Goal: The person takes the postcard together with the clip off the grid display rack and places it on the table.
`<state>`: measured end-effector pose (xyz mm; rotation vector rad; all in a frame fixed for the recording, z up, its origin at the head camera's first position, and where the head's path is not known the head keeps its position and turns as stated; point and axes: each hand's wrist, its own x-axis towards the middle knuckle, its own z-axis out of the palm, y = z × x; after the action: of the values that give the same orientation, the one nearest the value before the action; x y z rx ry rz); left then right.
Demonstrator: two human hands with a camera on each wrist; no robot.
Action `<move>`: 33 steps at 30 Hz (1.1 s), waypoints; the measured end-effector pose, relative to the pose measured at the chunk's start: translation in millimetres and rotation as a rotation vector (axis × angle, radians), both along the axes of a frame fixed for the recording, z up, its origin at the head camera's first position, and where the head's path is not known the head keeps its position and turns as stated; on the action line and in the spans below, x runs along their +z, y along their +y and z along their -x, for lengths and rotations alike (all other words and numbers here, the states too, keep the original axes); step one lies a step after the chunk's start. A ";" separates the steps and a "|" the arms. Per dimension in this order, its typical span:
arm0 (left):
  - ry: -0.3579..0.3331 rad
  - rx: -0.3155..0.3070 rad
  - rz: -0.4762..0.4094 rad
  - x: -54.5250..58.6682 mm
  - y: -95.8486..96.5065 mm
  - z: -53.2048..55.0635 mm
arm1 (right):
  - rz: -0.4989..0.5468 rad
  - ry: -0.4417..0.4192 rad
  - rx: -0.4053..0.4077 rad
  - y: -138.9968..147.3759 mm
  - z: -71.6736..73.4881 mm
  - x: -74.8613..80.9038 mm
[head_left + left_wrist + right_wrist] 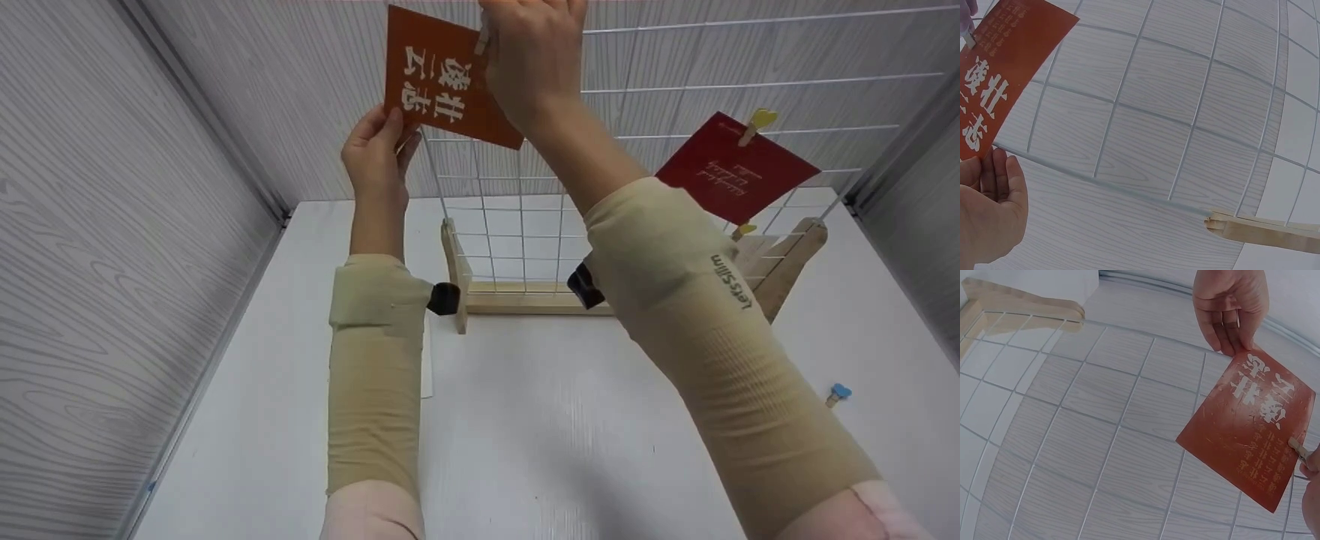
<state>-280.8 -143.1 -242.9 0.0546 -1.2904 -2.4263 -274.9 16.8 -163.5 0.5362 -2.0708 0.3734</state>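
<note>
An orange-red square card (pixel 435 82) with large white characters is held up against a white wire grid (pixel 520 178). My left hand (pixel 375 154) pinches the card's lower corner, thumb in front and fingers behind. At the card's other side, my right hand (pixel 536 64) grips a small wooden clothespin (pixel 1299 450), whose tip lies over the card's edge in the right wrist view. Whether the clothespin also catches a grid wire cannot be told. In the head view the right hand's fingertips are cut off by the top edge.
A dark red card (pixel 739 169) hangs on the grid's right side by a yellow heart clothespin (pixel 763 118). The grid stands in a wooden base (pixel 540 304) on the white table (pixel 525 420). A blue heart clothespin (pixel 840 392) lies at the right.
</note>
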 end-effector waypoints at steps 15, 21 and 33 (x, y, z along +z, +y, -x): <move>-0.024 0.012 0.015 -1.6 -0.8 0.7 | 0.098 -0.153 0.087 2.5 1.0 3.8; -0.033 0.012 0.014 -2.6 -1.8 -0.3 | 0.139 -0.169 0.102 3.4 1.6 1.7; -0.052 0.004 -0.035 -5.4 -4.0 3.2 | 0.174 -0.188 0.112 7.1 -1.2 3.3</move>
<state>-284.0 -147.1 -248.4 0.1306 -1.2683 -2.4597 -273.8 23.9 -160.2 0.5304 -2.1664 0.6858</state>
